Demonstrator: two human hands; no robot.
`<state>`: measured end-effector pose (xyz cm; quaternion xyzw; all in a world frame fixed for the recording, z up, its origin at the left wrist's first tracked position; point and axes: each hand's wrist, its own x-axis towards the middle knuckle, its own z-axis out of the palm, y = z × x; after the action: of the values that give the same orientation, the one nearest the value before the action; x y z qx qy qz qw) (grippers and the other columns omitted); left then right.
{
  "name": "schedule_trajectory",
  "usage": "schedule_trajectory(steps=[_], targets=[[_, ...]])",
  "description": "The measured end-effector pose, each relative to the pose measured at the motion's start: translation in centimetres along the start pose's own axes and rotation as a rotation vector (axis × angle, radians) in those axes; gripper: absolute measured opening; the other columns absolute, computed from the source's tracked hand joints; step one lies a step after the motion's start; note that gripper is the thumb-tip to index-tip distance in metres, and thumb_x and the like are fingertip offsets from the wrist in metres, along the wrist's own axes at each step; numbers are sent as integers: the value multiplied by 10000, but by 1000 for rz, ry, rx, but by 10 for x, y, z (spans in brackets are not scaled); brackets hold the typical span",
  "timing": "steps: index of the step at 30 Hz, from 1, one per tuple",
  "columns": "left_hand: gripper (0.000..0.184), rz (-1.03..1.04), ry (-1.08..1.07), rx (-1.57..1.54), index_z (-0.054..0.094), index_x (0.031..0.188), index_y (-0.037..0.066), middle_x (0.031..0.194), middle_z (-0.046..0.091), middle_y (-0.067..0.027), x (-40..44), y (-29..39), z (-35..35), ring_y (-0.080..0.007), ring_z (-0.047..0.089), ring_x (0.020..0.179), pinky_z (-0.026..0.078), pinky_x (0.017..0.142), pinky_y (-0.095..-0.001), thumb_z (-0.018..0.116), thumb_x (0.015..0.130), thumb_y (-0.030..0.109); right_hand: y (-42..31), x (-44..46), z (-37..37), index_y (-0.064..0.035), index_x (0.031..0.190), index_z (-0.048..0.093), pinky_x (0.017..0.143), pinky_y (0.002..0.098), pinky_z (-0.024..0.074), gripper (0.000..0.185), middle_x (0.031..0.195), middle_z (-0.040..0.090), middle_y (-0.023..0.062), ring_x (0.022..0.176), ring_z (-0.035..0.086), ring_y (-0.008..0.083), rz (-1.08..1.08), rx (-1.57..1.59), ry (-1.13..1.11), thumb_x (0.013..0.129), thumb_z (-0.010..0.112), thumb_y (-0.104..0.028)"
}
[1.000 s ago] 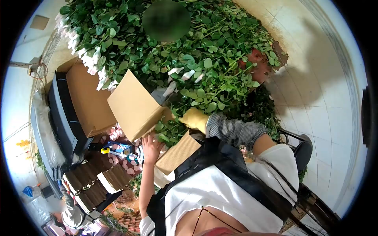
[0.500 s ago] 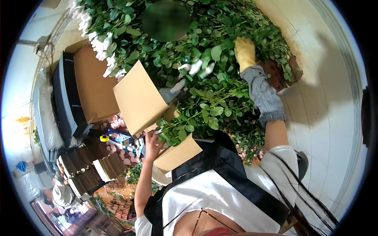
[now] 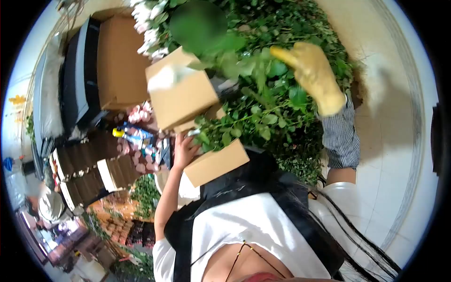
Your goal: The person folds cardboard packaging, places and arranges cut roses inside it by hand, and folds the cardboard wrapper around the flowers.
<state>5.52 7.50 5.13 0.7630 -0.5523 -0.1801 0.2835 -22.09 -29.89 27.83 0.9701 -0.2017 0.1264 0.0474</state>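
Observation:
My right hand [image 3: 315,77], in a yellow glove and striped sleeve, is closed around the stem of a rose, with the forefinger pointing left. The rose's leaves [image 3: 244,61] are smeared by motion. Its pale, blurred bloom [image 3: 167,77] lies over an upright sheet of cardboard [image 3: 181,101]. Bare and with its fingers apart, my left hand [image 3: 184,151] rests beside a lower piece of corrugated cardboard [image 3: 218,162], close to leafy stems [image 3: 230,134] lying between the two pieces. What its fingertips touch is partly hidden.
A large heap of leafy roses [image 3: 300,23] fills the top. To the left stands an open cardboard box [image 3: 123,61]. Stacked cardboard [image 3: 89,164], fallen petals [image 3: 141,113] and a yellow-capped tool [image 3: 120,133] are below it. Another person [image 3: 50,204] is at lower left.
My right hand has come back from the heap toward me, bringing a rose whose bloom now passes over the upright cardboard. My left hand stays by the lower cardboard, fingers more spread.

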Motion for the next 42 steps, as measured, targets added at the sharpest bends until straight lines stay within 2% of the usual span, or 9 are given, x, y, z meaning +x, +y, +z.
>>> schedule_trajectory(steps=[6,9,13,19,21,27,31,34,42], targets=[[616,-72,-5,-51,543,1316,5,1215,610,-203,-2,7,-3,-398,577,1105,483,943,-463,799,780,165,-126,-63,201,-171,964,741,760,377,528,181,655,602,20,628,603,240,434,899,-286,960,567,-221],[630,30,-2,48,551,1300,-13,1216,613,-211,3,9,-10,-394,577,1110,473,955,-460,805,771,216,-169,-50,170,-168,985,748,671,394,547,184,874,746,48,825,723,246,247,-19,-719,931,573,-183],[617,36,-104,428,615,1283,82,1316,529,-179,12,30,-25,-382,509,1164,431,986,-477,816,738,288,-179,-75,193,-194,1087,716,972,404,462,239,1189,686,59,1121,629,259,273,-19,-442,903,574,-144],[599,-53,-154,241,625,1202,83,1407,434,-217,19,18,-19,-453,409,1299,344,1083,-543,862,689,283,-104,-101,193,-193,1380,558,1063,361,456,432,1453,524,127,1297,541,252,343,1083,-351,955,627,-229],[655,-82,-82,125,563,1273,72,1457,337,-229,10,16,-10,-400,456,1292,537,964,-472,865,694,114,-50,-78,145,-185,1389,548,1082,377,440,432,1447,531,125,1305,537,260,539,1426,-232,969,621,-253],[709,-84,-78,124,512,1326,85,1453,289,-243,10,13,-7,-399,489,1261,605,897,-408,841,699,54,133,-73,201,-178,1222,674,1139,450,349,317,1447,543,89,1338,487,299,763,-383,-131,910,621,-161],[672,-104,-120,212,561,1281,81,1415,405,-247,15,12,-14,-466,417,1273,497,987,-498,854,679,134,179,-62,202,-60,1124,657,1049,428,419,254,1324,597,113,1201,555,270,566,-307,-198,922,544,-165],[675,-125,-100,198,567,1279,69,1474,372,-253,4,0,-4,-484,398,1289,353,1096,-537,856,684,205,166,-52,122,-60,997,670,866,445,533,177,1084,693,115,1008,652,269,587,-389,601,844,676,-149],[718,-31,-17,229,547,1347,122,1463,389,-215,-1,-8,6,-430,433,1271,371,1061,-523,828,725,343,33,-47,5,-30,1104,669,893,463,534,284,1056,691,161,1011,660,338,131,164,379,833,608,28]])
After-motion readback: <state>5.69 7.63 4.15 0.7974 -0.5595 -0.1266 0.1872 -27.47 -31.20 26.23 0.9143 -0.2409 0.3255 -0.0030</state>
